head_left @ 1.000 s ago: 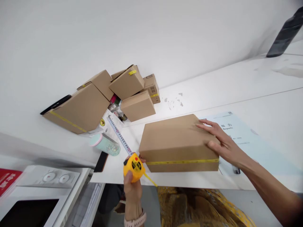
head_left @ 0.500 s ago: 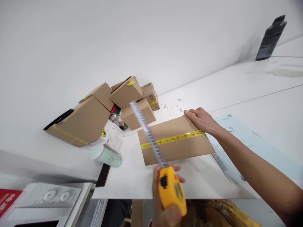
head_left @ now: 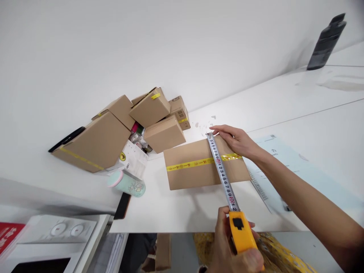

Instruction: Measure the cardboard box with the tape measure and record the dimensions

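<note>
Your left hand (head_left: 227, 252) has a closed grip on the yellow tape measure (head_left: 241, 233) at the table (head_left: 170, 216) edge. Your right hand (head_left: 237, 141), fingers stretched out, presses its tape end onto the far edge of the box (head_left: 190, 175), which lies flat on the table.

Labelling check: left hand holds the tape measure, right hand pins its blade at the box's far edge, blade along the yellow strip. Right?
No. Head view: blade crosses the yellow strip, not along it. Left hand holds the tape measure, right hand pins the blade.
</note>
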Demonstrator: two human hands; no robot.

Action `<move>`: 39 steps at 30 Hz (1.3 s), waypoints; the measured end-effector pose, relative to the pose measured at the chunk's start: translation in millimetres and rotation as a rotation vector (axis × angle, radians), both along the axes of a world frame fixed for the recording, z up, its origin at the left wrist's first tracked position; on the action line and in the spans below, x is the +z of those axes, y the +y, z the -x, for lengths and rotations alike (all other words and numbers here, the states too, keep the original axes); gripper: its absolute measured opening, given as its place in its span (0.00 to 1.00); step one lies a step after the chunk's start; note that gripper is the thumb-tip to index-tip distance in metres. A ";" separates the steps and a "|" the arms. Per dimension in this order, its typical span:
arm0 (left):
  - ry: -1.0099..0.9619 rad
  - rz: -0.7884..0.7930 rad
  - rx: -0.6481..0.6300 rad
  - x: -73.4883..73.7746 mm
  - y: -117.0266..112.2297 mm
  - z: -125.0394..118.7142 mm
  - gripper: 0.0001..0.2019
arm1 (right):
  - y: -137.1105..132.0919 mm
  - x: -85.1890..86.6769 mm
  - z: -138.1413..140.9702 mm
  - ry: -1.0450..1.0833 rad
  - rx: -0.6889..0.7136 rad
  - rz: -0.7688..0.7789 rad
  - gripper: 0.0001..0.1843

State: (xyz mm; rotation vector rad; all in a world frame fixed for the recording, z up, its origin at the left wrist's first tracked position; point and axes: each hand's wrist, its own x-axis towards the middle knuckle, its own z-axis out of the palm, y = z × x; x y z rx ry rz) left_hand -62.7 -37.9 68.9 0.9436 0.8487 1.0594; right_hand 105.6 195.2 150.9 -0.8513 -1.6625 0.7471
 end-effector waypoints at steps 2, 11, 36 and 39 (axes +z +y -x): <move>0.002 0.016 0.000 -0.5 -1.2 -0.7 0.43 | 2.7 0.6 -0.6 -0.014 0.029 -0.064 0.18; 0.021 0.018 0.001 2.1 -2.1 -4.3 0.45 | 9.5 0.2 -0.7 -0.100 -0.012 -0.079 0.18; 0.272 0.185 0.009 16.6 -0.8 -13.5 0.40 | 7.3 -0.2 0.0 -0.128 -0.086 -0.064 0.20; 0.154 0.141 0.010 10.9 -0.7 -8.6 0.41 | 5.5 -1.6 -0.5 -0.141 -0.123 -0.125 0.20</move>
